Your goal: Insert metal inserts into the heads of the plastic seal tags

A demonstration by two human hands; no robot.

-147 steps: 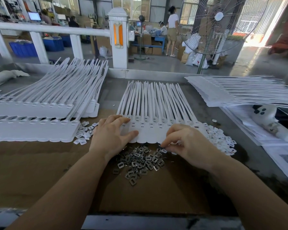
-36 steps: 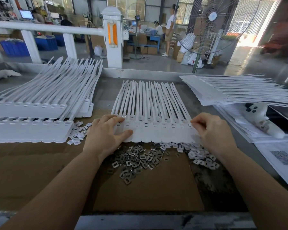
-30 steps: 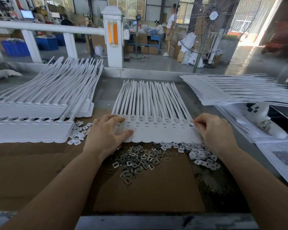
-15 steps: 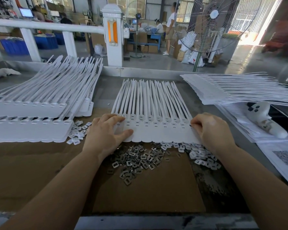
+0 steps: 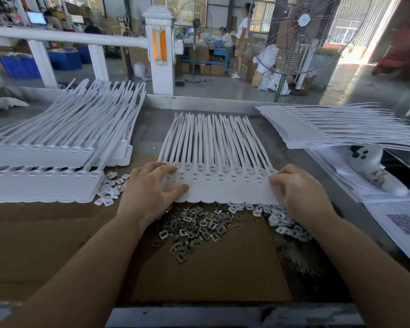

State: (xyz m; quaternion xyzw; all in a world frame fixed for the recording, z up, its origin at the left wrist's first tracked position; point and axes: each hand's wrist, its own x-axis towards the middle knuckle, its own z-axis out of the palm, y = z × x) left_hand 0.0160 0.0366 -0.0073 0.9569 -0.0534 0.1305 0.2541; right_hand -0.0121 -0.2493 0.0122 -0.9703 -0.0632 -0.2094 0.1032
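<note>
A joined sheet of white plastic seal tags (image 5: 223,185) lies in front of me, heads near, tails pointing away. My left hand (image 5: 149,188) rests flat on its left end, fingers spread, thumb on the sheet's lower part. My right hand (image 5: 301,192) is at the right end with fingers curled over the sheet's edge, beside the last head; its thumb is hidden. A loose pile of metal inserts (image 5: 194,226) lies on the cardboard (image 5: 211,268) just below the sheet, between my wrists.
Small white plastic pieces (image 5: 284,223) lie under my right wrist, more of them (image 5: 109,188) by the left tag stacks (image 5: 45,183). Another tag stack (image 5: 341,129) and a white handheld device (image 5: 374,166) sit right. A metal rail (image 5: 211,105) bounds the far edge.
My right hand left the insert pile for the sheet's right end, worked at the last head, then slid slightly down along the edge. My left hand has stayed in place.
</note>
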